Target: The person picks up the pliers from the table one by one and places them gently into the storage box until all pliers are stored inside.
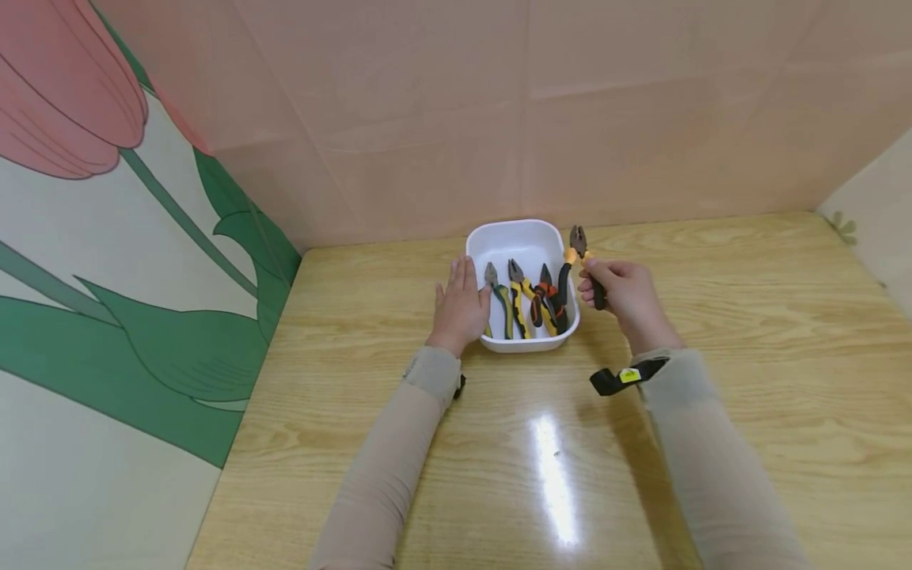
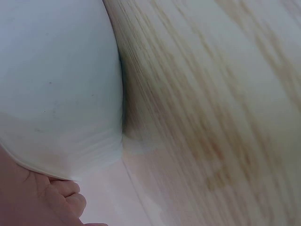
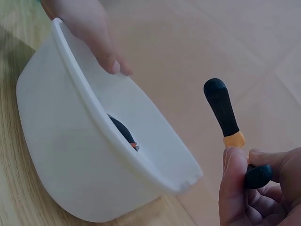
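A white plastic basin (image 1: pixel 523 346) stands near the back wall. Inside lie several pliers: a green-handled pair (image 1: pixel 502 297), a yellow-and-black pair (image 1: pixel 518 305) and a red-and-black pair (image 1: pixel 545 279). My left hand (image 1: pixel 459 309) rests along the basin's left rim, fingers straight. Just past the right rim, my right hand (image 1: pixel 627 297) grips combination pliers (image 1: pixel 579 240) by one black-and-orange handle, metal nose upward. In the right wrist view their other handle (image 3: pixel 222 106) splays away from the fingers. The basin's outer wall (image 2: pixel 61 84) fills much of the left wrist view.
A light wooden table (image 1: pixel 356 317) carries the basin. Pinkish sheeting (image 1: pixel 427 119) covers the wall behind it. At the left stands a panel (image 1: pixel 178 317) printed with a large tulip and green leaves.
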